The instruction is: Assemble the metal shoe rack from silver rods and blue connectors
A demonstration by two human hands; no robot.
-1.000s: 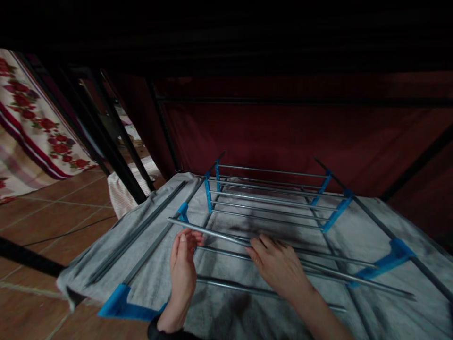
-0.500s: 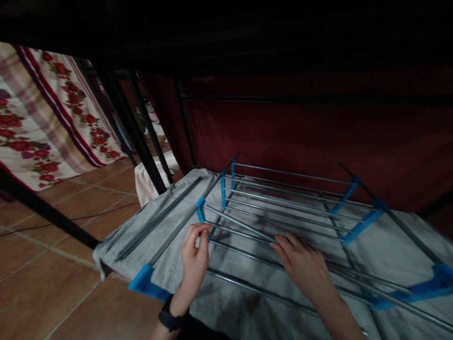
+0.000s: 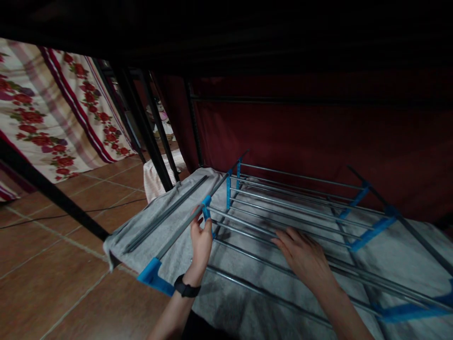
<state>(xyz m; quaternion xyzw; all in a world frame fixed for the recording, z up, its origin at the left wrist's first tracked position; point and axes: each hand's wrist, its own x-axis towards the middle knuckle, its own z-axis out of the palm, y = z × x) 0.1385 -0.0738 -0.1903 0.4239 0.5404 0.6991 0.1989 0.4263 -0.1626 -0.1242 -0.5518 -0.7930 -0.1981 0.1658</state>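
- The left hand (image 3: 201, 241) closes its fingertips on the end of a loose metal rod (image 3: 247, 223), right at the blue connector (image 3: 206, 206) on the side rail (image 3: 184, 225). If that end sits crooked at the connector, I judge it may jam or slip out.
- The right hand (image 3: 304, 257) lies open and flat over the same rod and its neighbours, gripping nothing. Pressing down there could bow the thin rod or tip its far end up, since nothing shows it seated on the other side.
- The rods lie across a grey cloth (image 3: 170, 212) on a low surface; a loose rod could roll off toward the tiled floor (image 3: 53, 264).
- The cloth's edge hangs loose at the front left corner, so a tug could shift the whole frame.
- Farther back, the assembled blue-and-metal rack section (image 3: 293, 198) stands on the same cloth; a shove on the rail could rack it sideways.
- The light is dim, so the connector's socket is hard to see.
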